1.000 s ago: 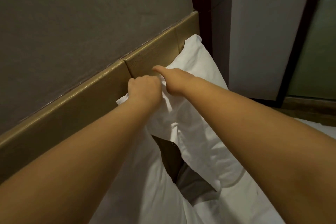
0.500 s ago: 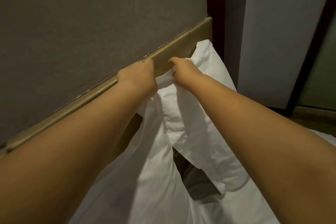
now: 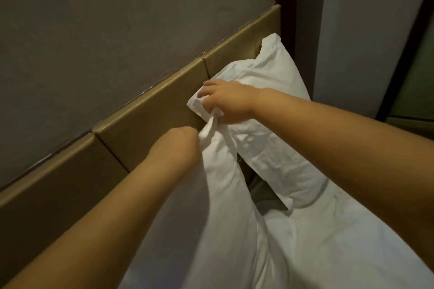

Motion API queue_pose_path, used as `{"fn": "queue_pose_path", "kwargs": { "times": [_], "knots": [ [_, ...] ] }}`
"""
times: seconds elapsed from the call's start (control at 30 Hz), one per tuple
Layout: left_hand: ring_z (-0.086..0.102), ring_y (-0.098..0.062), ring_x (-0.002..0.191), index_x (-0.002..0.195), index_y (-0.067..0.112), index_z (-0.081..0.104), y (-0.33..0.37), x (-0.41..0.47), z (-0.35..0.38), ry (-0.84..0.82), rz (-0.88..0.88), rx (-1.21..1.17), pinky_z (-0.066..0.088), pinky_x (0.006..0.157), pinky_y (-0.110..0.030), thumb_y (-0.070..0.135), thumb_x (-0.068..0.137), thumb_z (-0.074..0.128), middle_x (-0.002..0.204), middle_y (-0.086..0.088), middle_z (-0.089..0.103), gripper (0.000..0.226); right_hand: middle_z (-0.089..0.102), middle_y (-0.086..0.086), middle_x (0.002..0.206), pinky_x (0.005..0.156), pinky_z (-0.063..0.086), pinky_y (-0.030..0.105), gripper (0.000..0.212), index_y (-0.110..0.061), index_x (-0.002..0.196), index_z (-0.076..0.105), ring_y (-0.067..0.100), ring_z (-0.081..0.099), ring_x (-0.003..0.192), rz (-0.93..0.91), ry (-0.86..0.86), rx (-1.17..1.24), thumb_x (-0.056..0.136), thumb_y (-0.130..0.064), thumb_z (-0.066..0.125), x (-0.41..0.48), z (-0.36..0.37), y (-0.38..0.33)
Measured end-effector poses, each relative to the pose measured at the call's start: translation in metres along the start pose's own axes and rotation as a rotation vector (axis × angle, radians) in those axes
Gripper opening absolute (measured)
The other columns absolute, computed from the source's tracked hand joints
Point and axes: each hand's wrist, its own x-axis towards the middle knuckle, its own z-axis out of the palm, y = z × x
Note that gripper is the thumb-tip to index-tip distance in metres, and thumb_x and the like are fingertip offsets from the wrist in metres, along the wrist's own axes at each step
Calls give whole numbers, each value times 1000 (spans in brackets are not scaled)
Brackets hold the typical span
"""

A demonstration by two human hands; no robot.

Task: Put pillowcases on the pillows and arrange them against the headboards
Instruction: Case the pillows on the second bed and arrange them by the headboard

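A white pillow in its pillowcase point(image 3: 279, 82) leans against the tan padded headboard point(image 3: 150, 119) at the far right end. My right hand point(image 3: 225, 103) pinches the pillowcase's open corner. My left hand point(image 3: 178, 145) is closed on a second white pillow point(image 3: 225, 195) that hangs nearer to me, its fingers hidden behind the fabric. The two pieces of white cloth meet between my hands. A dark gap shows between them lower down.
The grey wall point(image 3: 117, 30) rises above the headboard. A dark red post point(image 3: 298, 7) and a pale panel point(image 3: 366, 19) stand at the right. White bed linen point(image 3: 328, 241) covers the mattress below.
Both hands came down from the headboard's top edge. My left hand dropped lower and left, my right hand shifted right onto the far pillow's corner. The hands are now apart.
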Motion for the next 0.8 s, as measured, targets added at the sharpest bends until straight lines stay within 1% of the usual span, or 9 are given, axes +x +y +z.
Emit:
{"fn": "queue_pose_path", "kwargs": {
  "times": [0.07,0.1,0.13,0.23,0.27,0.47,0.6,0.7,0.8],
  "knots": [
    [58,-23,75,97,15,64,-4,-1,0,113,23,-20,48,63,-33,20,93,50,79,-2,58,15,60,2,106,84,48,36,8,-21,94,63,25,55,110,16,-12,-42,86,-24,63,-1,-6,3],
    [58,-25,77,99,16,62,-7,-1,0,164,29,-41,50,65,-36,22,96,47,83,-4,60,17,58,2,97,77,46,32,8,-19,95,63,24,57,96,51,-37,-14,89,-23,61,-2,-12,5],
    [58,-25,77,100,16,61,-9,0,0,207,38,-53,50,66,-37,25,99,44,85,-5,61,19,56,2,94,72,42,29,10,-16,100,64,23,55,88,84,-56,21,91,-20,59,-4,-16,8],
    [55,-24,74,100,17,58,-14,5,-3,295,67,-49,46,60,-36,28,102,36,83,-4,58,24,49,4,92,61,34,20,16,-9,108,61,21,47,80,147,-31,45,96,-13,52,-3,-25,17],
    [54,-25,73,99,16,58,-14,8,-6,317,66,-51,45,59,-36,27,102,36,82,-5,58,25,49,5,92,61,35,19,15,-7,108,60,21,47,79,152,-24,32,96,-11,51,-1,-28,19],
    [53,-21,72,92,18,56,-8,30,-26,373,46,-96,42,60,-34,28,102,39,80,-3,56,23,62,15,107,78,48,35,22,-5,113,63,24,52,82,184,40,40,92,-8,56,21,-53,38],
    [45,-22,72,86,18,47,-9,47,-40,457,18,-45,32,60,-35,30,103,37,78,-3,49,23,62,16,103,77,48,37,20,-3,109,65,25,52,81,177,93,14,91,-9,59,32,-69,50],
    [49,-20,72,95,16,54,-9,61,-34,368,-23,40,36,59,-35,29,102,40,76,-1,49,20,62,15,106,81,49,38,22,-7,112,65,25,52,83,198,125,17,92,-12,58,37,-57,53],
    [53,-22,73,106,19,59,-6,74,-17,229,-71,119,41,60,-35,21,97,50,81,-1,56,13,63,10,112,85,49,37,25,-14,115,64,28,59,97,253,92,4,91,-10,57,42,-25,56]
  ]
}}
